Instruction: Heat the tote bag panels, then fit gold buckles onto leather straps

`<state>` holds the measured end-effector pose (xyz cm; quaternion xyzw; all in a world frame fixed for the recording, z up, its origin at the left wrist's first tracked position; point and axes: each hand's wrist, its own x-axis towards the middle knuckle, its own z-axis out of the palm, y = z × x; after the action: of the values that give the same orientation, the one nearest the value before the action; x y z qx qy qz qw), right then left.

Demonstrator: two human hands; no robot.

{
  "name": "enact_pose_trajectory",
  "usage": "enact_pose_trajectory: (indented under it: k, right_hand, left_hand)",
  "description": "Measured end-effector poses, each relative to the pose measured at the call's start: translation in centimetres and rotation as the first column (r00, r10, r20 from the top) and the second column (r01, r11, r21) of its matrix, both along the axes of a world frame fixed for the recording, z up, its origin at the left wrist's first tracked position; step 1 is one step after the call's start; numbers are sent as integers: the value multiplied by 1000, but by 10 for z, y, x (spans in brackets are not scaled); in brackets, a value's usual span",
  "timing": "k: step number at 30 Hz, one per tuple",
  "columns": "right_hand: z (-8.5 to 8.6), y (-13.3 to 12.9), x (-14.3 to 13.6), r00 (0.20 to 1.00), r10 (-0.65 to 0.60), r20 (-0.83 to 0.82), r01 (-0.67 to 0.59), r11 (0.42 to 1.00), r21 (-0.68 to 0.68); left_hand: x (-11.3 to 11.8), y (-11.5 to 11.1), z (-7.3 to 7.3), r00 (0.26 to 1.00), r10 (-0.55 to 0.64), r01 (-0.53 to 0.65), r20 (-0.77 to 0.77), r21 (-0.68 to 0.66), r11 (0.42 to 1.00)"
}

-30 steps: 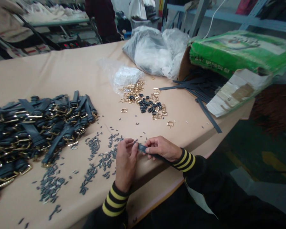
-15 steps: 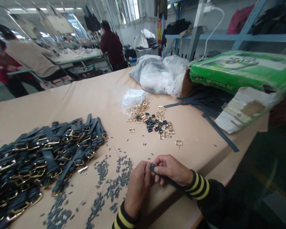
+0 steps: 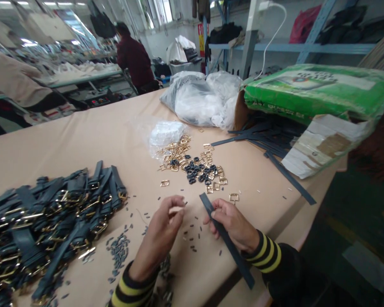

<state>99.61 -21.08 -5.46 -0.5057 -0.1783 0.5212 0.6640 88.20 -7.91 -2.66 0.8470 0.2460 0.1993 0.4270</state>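
A dark blue-grey leather strap (image 3: 228,238) is pinched between the thumb and fingers of my right hand (image 3: 235,226). The strap slants from its upper end, above the fingers, down toward the table's front edge. My left hand (image 3: 164,230) hovers apart from it to the left, index finger and thumb separated. One small dark piece (image 3: 186,203) shows right by the left index fingertip; whether it touches the finger I cannot tell. Many similar small cut pieces (image 3: 118,251) lie scattered beside and under the left wrist. Beyond the hands lie gold buckles (image 3: 216,186) and dark strap loops (image 3: 196,170).
Finished-looking buckled straps (image 3: 57,221) are heaped at left. Behind the buckles sit a clear plastic bag (image 3: 166,134) and a larger stuffed bag (image 3: 205,98). A green box (image 3: 307,98) rests over loose straps (image 3: 269,136) at right. A person (image 3: 136,59) is in the background.
My left hand has come away from the strap end and moved left, its fingers parting. The strap's upper end is now exposed in my right hand. The view has shifted slightly right.
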Motion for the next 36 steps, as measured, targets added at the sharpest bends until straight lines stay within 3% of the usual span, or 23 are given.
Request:
enact_pose_trajectory:
  k: [2, 5, 8, 11, 14, 16, 17, 19, 23, 26, 28, 36]
  right_hand:
    - [1, 0, 3, 999, -4, -45, 5, 1000, 13]
    - [2, 0, 5, 994, 50, -100, -49, 999, 15]
    - [2, -1, 8, 990, 68, -125, -66, 998, 17]
    - [1, -2, 10, 986, 77, -146, -72, 997, 37]
    - [-1, -3, 12, 983, 77, -166, -66, 996, 67]
    - [-1, -4, 12, 984, 78, -162, -66, 995, 79]
    - [0, -4, 12, 985, 80, -151, -69, 994, 80]
    - [1, -6, 12, 988, 97, -118, -89, 994, 69]
    - [7, -12, 6, 979, 200, -41, -197, 978, 73]
    - [12, -18, -1, 958, 288, 16, -288, 955, 63]
    - [14, -21, -5, 943, 325, 64, -329, 943, 51]
    - [13, -27, -16, 919, 333, 212, -343, 939, 12]
  left_hand:
    - [17, 16, -1, 996, 81, -73, -24, 237, 969]
    - [49, 24, -9, 972, 113, -2, -206, 475, 880]
    - [75, 24, -17, 907, 182, 78, -381, 573, 816]
    - [84, 27, -17, 880, 208, 79, -428, 562, 823]
    - [77, 30, -9, 921, 103, 52, -376, 380, 923]
    - [64, 25, -3, 964, -28, 53, -265, 86, 995]
    - [55, 19, 0, 979, -74, 59, -192, -83, 995]
    - [34, 4, 4, 996, -76, 51, -53, -367, 929]
    - [-3, -33, 2, 980, 158, -27, 121, -705, 709]
    - [-18, -52, -2, 940, 299, -34, 163, -828, 560]
    - [-21, -57, -4, 926, 337, -34, 170, -852, 522]
    - [-20, -64, -5, 913, 369, -66, 171, -833, 549]
